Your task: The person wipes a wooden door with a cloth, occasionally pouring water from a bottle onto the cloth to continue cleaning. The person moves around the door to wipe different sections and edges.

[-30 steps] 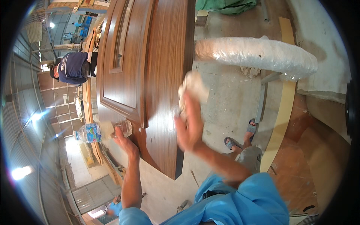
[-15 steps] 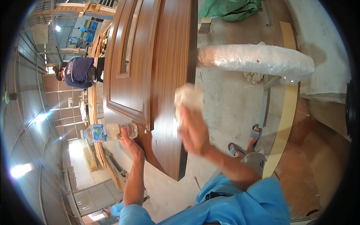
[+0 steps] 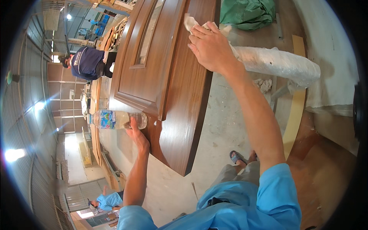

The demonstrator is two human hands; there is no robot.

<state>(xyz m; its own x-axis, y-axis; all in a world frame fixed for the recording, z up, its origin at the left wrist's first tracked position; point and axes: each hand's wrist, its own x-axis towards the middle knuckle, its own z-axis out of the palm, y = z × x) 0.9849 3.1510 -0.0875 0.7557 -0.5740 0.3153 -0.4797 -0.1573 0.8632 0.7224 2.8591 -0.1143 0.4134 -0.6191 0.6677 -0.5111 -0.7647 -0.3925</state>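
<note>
A brown wood-grain door (image 3: 183, 99) with a raised moulded panel lies in front of me, its near end closest to my body. My right hand (image 3: 214, 50) presses a whitish cloth (image 3: 189, 23) onto the flat border along the door's right edge, well up from the near end. Its fingers are bent over the cloth, which sticks out past the fingertips. At the door's near left corner, my left hand (image 3: 136, 133) grips a clear plastic bottle (image 3: 107, 119) near its base. The bottle lies sideways in view, with a blue label and clear liquid inside.
Right of the door is a long roll in clear wrap (image 3: 276, 63). Beyond it lies a green sheet (image 3: 248, 13), with a crumpled rag (image 3: 263, 85) on the floor. A person in dark blue (image 3: 87, 63) stands at the left, another in light blue (image 3: 107, 201) lower left.
My right hand has slid the cloth away from me along the door's right border, and that arm is now stretched out. My left hand keeps its hold on the bottle.
</note>
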